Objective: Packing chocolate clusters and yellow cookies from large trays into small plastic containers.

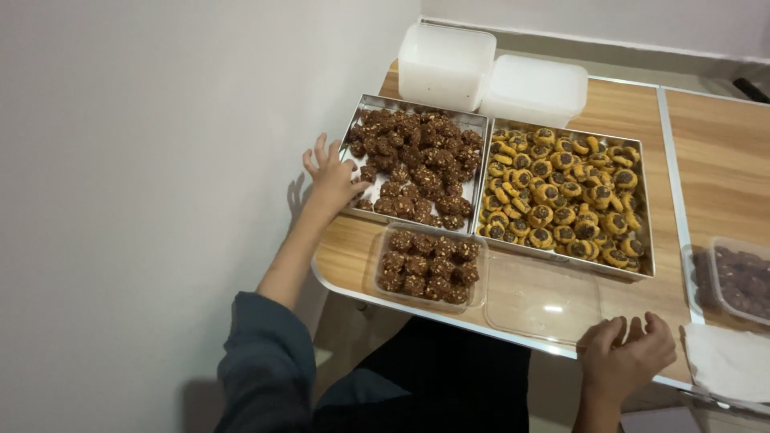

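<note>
Beside the near-left corner of the square steel tray of dark chocolate cookies [413,168], the left hand [330,180] is laid with fingers spread wide, its fingertips touching the tray's rim; nothing is clamped in that grip, and no cookie is seen between the fingers. The step in hand is judged to be the filling of the small clear plastic box [427,265], which stands just in front of that tray on the wooden counter [634,108] and already carries rows of the dark cookies. A further cookie would have to be pinched from the tray and set into whatever room is left in the box, so a narrow, light grip is called for, since such cookies are judged to crumble easily.

To the right of the tray, touching it side by side, a second steel tray of golden cookies with dark centres [565,192] is placed. In front of that second tray a clear flat lid [544,298] is lying, and beyond its near-right corner the right hand [626,361] is held loosely curled at the counter's edge; whether anything is held inside it cannot be told, as the palm is turned away. Behind the two trays, two white lidded plastic tubs [489,68] are stood. Farther right of the trays, another clear container of dark cookies [742,281] and a white cloth [730,361] are seen.
</note>
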